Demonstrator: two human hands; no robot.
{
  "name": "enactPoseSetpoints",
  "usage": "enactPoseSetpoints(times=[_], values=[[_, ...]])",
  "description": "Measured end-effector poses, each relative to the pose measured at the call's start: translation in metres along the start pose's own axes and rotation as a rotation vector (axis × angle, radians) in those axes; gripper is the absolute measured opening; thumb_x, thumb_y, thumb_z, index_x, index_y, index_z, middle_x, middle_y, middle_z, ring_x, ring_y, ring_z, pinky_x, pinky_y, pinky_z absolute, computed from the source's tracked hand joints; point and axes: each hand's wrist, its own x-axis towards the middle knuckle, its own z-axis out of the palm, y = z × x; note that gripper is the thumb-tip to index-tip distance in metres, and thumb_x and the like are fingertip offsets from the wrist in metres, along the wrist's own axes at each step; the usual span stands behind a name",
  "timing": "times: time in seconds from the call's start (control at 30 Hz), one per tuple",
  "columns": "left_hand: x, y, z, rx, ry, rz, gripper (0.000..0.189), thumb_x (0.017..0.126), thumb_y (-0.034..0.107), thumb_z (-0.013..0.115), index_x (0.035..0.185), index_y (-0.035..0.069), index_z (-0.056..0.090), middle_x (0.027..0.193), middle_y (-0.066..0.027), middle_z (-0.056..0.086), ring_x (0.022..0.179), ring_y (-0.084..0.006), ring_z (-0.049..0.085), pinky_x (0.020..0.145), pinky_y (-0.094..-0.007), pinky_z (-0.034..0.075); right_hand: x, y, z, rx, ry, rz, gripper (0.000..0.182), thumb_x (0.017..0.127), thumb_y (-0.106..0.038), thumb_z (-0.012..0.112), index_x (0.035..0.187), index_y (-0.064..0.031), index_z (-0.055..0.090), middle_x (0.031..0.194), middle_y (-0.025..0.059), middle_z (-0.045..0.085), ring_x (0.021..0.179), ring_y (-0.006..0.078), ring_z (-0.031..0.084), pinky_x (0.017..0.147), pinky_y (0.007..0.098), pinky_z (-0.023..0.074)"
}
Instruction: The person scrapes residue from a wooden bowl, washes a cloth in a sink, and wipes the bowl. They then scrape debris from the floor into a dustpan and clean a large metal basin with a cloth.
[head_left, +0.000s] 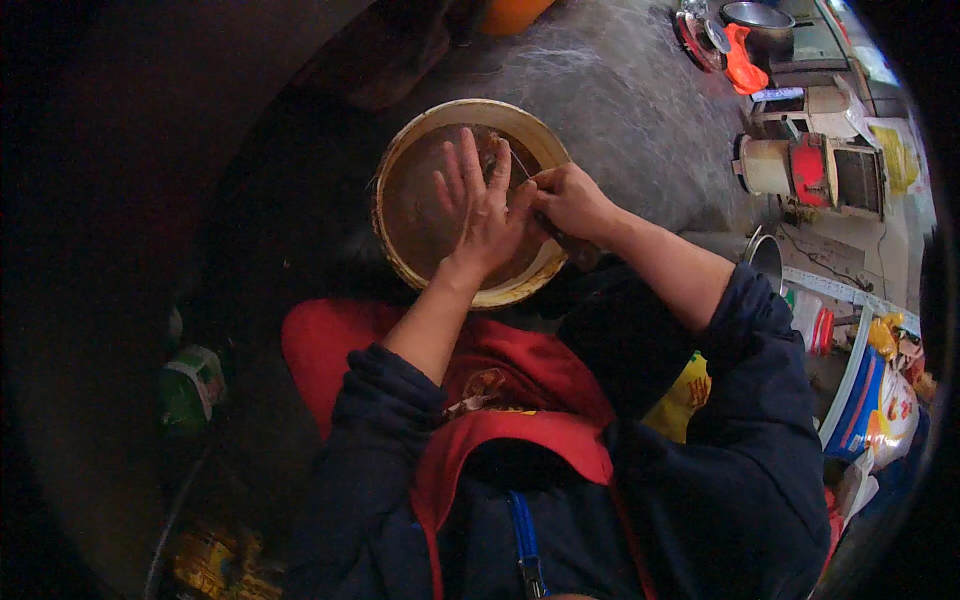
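A round, pale bucket (556, 142) with a stained rim stands before me, murky brown liquid (409, 202) inside. Over it my left hand (480, 195) is held with fingers spread, its thumb close to or touching my other hand. My right hand (574, 199) grips a thin tool with a dark handle (579, 249), perhaps a knife. From that fist a narrow metal part (519, 161) points towards my left index finger. A small brown lump (492, 142) shows beside that fingertip; whether it clings to the tool or floats is unclear.
Wet-looking grey floor (607, 105) stretches beyond the bucket. To the right are a metal pot (759, 16), an orange-red bag (742, 64), a red-and-cream container (811, 169) and shelving (847, 375) with packets. A green container (191, 386) stands at the left in shadow.
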Motion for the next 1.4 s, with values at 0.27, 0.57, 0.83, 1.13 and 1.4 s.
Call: enactPoseSetpoints(times=[0.27, 0.57, 0.83, 1.13, 1.4], values=[[-0.005, -0.004, 0.019, 0.039, -0.084, -0.111, 0.063, 0.091, 0.058, 0.028, 0.14, 0.018, 0.034, 0.15, -0.0197, 0.006, 0.136, -0.043, 0.002, 0.104, -0.0623, 0.004, -0.003, 0.012, 0.003, -0.09, 0.058, -0.101, 0.021, 0.08, -0.018, 0.056, 0.081, 0.0016, 0.066, 0.071, 0.023, 0.062, 0.064, 0.0335, 0.061, 0.065, 0.0419, 0.0483], [-0.002, -0.003, 0.032, 0.009, -0.188, -0.273, 0.063, 0.09, 0.06, 0.026, 0.142, 0.024, 0.029, 0.15, -0.0165, 0.005, 0.137, -0.0413, 0.001, 0.104, -0.063, 0.003, 0.014, 0.025, 0.005, -0.158, 0.124, -0.067, 0.022, 0.079, -0.018, 0.057, 0.081, 0.0021, 0.066, 0.071, 0.0211, 0.062, 0.066, 0.0314, 0.06, 0.066, 0.0407, 0.0487], [-0.01, -0.019, 0.042, 0.042, -0.298, -0.372, 0.062, 0.09, 0.061, 0.026, 0.141, 0.026, 0.03, 0.151, -0.0132, 0.003, 0.137, -0.0402, -0.002, 0.104, -0.0627, 0.001, 0.022, 0.016, 0.005, -0.146, 0.098, 0.123, 0.021, 0.075, -0.019, 0.06, 0.081, 0.0001, 0.068, 0.081, 0.0234, 0.064, 0.078, 0.0366, 0.063, 0.072, 0.0421, 0.0503], [-0.002, -0.034, 0.05, 0.028, -0.453, -0.702, 0.071, 0.088, 0.065, 0.022, 0.141, 0.019, 0.03, 0.15, -0.0135, 0.008, 0.139, -0.0331, 0.0, 0.108, -0.0558, 0.003, 0.032, 0.023, 0.001, -0.351, 0.163, -0.002, 0.017, 0.077, -0.01, 0.053, 0.079, 0.0006, 0.067, 0.062, 0.0141, 0.062, 0.053, 0.0214, 0.061, 0.057, 0.0352, 0.0506], [0.006, -0.058, 0.032, -1.547, -0.201, -1.296, 0.087, 0.081, 0.076, 0.019, 0.144, 0.016, 0.021, 0.144, -0.0112, 0.029, 0.13, -0.0318, 0.027, 0.106, -0.0522, 0.02, 0.018, 0.017, 0.019, -0.184, 0.035, -0.104, 0.015, 0.076, -0.01, 0.053, 0.075, 0.0005, 0.064, 0.068, 0.0168, 0.062, 0.065, 0.0279, 0.063, 0.065, 0.0384, 0.05]])
